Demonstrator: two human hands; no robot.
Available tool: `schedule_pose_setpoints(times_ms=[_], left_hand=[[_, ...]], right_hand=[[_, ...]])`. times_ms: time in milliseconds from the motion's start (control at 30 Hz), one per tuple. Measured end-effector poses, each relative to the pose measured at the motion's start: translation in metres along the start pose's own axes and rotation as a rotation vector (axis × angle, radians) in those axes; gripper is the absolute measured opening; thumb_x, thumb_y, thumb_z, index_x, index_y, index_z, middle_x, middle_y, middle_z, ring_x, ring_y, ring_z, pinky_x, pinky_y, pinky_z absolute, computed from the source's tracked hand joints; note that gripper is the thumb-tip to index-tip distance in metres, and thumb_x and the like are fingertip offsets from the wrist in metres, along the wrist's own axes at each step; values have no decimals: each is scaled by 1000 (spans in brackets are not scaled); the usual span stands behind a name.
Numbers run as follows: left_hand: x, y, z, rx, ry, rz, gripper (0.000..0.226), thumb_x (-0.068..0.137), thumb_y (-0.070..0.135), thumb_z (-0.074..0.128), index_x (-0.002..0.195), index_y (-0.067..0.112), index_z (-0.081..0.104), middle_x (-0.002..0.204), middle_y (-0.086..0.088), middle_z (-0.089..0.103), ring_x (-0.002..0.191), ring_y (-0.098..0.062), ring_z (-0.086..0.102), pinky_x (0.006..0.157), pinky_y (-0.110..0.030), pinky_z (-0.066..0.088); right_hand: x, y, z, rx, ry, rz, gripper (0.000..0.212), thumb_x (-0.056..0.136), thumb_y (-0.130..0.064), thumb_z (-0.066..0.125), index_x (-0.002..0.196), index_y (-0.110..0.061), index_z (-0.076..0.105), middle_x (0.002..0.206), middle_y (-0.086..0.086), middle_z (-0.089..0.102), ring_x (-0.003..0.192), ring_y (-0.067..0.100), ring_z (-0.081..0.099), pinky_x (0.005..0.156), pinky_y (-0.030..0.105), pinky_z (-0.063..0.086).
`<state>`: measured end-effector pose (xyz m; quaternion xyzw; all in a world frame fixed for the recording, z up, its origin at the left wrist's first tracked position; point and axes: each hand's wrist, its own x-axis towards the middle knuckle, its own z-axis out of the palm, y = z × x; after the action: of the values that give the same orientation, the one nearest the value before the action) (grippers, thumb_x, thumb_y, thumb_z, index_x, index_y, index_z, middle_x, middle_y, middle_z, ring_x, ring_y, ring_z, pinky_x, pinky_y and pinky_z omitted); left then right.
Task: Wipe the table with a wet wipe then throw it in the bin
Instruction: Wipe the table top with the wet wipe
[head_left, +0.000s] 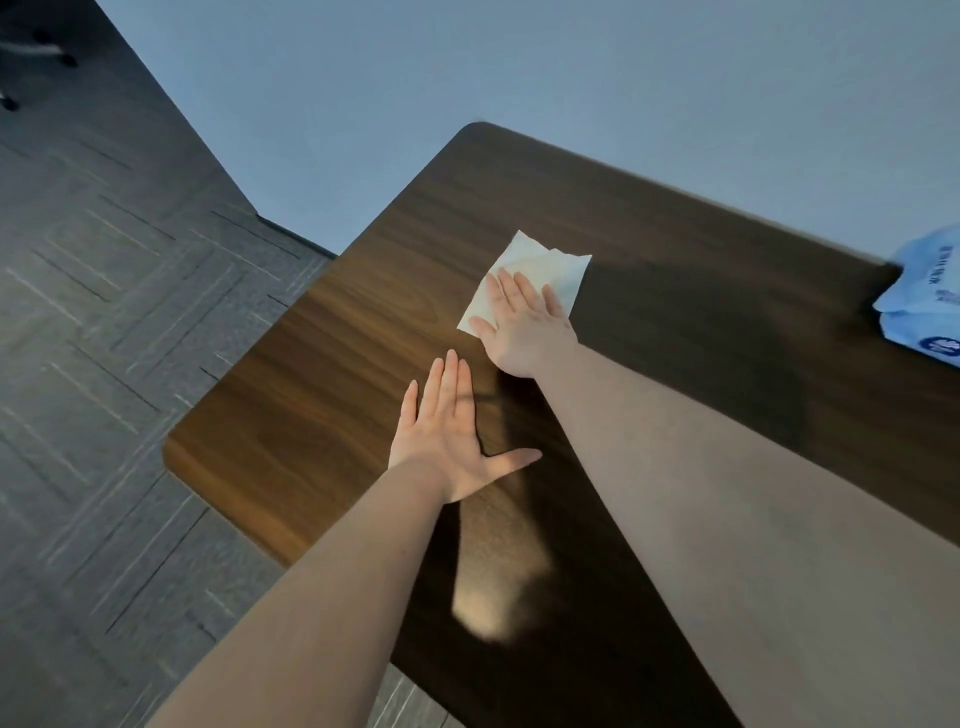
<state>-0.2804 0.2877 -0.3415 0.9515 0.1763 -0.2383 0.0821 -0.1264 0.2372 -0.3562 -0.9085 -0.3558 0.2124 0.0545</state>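
A white wet wipe (540, 265) lies spread flat on the dark wooden table (322, 374), toward its far left part. My right hand (524, 325) presses flat on the wipe's near half, fingers together and extended. My left hand (452, 431) rests flat on the bare wood just nearer to me, palm down, fingers straight, thumb stuck out to the right, holding nothing. No bin is in view.
A blue pack of wipes (924, 301) lies at the table's right edge, partly cut off. The table stands against a pale blue-grey wall (467, 62). Grey patterned carpet (104, 312) spreads to the left, with chair castors (36, 49) at the top left corner.
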Motion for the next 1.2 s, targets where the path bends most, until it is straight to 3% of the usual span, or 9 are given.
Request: schedule_pose_setpoints(times_ms=[100, 200, 600, 833, 1000, 1200], left_hand=[[-3, 4, -4, 97, 2, 19, 121, 63, 92, 7, 145, 8, -20, 156, -8, -24, 144, -21, -20, 118, -41, -7], [-12, 37, -8, 213, 11, 192, 109, 69, 85, 1, 146, 9, -17, 157, -6, -21, 144, -17, -19, 119, -39, -5], [-31, 278, 17, 154, 43, 577, 98, 80, 80, 17, 150, 17, -11, 160, 1, -10, 146, -14, -10, 119, -37, 0], [-74, 407, 62, 312, 1, 767, 93, 83, 76, 13, 149, 17, -14, 158, 2, -17, 145, -12, -15, 118, -35, -3], [-91, 468, 83, 369, 29, 823, 94, 82, 77, 14, 150, 17, -11, 159, 0, -15, 145, -14, -13, 117, -36, -2], [-102, 490, 90, 402, 5, 735, 98, 79, 79, 14, 150, 16, -11, 159, -4, -16, 146, -17, -12, 119, -38, 2]], right_hand=[[-36, 38, 1, 54, 2, 69, 61, 100, -47, 11, 151, -20, -8, 160, -3, -13, 146, 15, -15, 115, 39, -11], [-84, 93, 0, 99, -8, 196, 61, 99, -47, 9, 151, -22, -11, 160, -5, -16, 145, 13, -17, 116, 38, -12], [-348, 328, 27, 231, 53, 761, 62, 98, -51, 8, 149, -24, -15, 159, -6, -19, 145, 11, -17, 117, 39, -11], [-476, 420, 55, 326, 139, 969, 62, 98, -51, 9, 150, -24, -12, 160, -6, -15, 145, 11, -15, 117, 38, -11], [-544, 471, 68, 353, 157, 1066, 62, 98, -51, 9, 150, -24, -12, 160, -4, -15, 146, 13, -15, 116, 39, -11], [-601, 502, 80, 362, 145, 1148, 62, 99, -50, 9, 150, -23, -13, 160, -3, -17, 146, 14, -16, 116, 39, -11]])
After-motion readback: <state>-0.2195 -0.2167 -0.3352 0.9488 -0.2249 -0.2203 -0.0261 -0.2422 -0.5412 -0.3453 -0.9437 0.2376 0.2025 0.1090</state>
